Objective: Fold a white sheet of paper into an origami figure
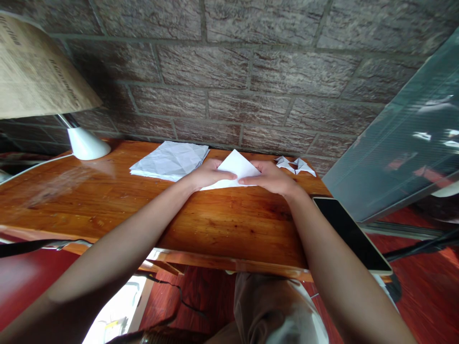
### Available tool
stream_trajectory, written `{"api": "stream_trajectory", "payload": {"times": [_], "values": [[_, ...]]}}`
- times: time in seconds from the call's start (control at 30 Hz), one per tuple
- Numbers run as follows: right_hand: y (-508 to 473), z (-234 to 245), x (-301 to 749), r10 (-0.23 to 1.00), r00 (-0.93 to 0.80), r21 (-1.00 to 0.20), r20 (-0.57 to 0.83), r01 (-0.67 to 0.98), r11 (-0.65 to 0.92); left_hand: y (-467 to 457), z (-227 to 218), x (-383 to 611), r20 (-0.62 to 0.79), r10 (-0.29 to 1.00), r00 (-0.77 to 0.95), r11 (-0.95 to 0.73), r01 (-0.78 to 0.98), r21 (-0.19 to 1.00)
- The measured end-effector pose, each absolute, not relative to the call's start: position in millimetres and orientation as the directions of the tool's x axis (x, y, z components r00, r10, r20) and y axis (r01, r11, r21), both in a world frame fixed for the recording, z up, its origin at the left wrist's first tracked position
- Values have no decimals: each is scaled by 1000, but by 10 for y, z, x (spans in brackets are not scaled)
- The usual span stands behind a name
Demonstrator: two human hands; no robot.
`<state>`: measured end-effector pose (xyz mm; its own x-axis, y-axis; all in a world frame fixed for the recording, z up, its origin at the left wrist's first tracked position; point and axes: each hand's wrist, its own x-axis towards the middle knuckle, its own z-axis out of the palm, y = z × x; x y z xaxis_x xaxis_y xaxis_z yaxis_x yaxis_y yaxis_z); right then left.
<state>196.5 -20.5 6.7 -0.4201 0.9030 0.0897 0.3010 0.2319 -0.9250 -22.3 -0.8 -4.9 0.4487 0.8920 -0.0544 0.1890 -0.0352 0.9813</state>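
Note:
Between my two hands is a white sheet of paper [234, 165], folded to a peak that points toward the wall. My left hand [211, 175] grips its left side, the thumb lying on top near the middle. On the right side my right hand [268, 177] grips it the same way, and the two thumb tips almost meet. The fingers under the paper are hidden. Just left of my left hand lies a stack of creased white paper [168, 160]. Small folded paper shapes [296, 165] stand beyond my right hand.
The wooden table [229, 224] runs along a stone-block wall [229, 62]. A lamp [88, 143] with a printed shade stands at the left end. A tablet [349, 234] with a dark screen lies by my right forearm. A glass panel [398, 138] rises on the right.

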Motion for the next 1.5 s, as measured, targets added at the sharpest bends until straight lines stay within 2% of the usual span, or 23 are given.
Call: {"api": "stream_trajectory", "payload": {"times": [0.17, 0.57, 0.87, 1.0, 1.2, 1.5], "values": [[-200, 51, 1980, 905, -424, -918, 14, 353, 179, -3, -49, -216, -55, 883, 467, -62, 233, 970], [-192, 40, 1954, 918, -396, -902, 33, 383, 198, 18, -102, -218, 5, 851, 525, -124, 192, 974], [-168, 2, 1969, 918, -396, -912, 17, 369, 176, -3, -66, -212, 61, 873, 483, -219, 277, 936], [-173, -7, 1957, 919, -393, -897, 11, 402, 183, -24, -41, -201, 103, 886, 451, -232, 240, 942], [-178, -18, 1943, 921, -389, -872, 23, 443, 209, -34, -28, -200, 96, 879, 468, -229, 237, 944], [-211, 38, 1911, 905, -423, -925, -47, 360, 120, -1, -12, -174, 297, 857, 422, -413, 216, 885]]}}
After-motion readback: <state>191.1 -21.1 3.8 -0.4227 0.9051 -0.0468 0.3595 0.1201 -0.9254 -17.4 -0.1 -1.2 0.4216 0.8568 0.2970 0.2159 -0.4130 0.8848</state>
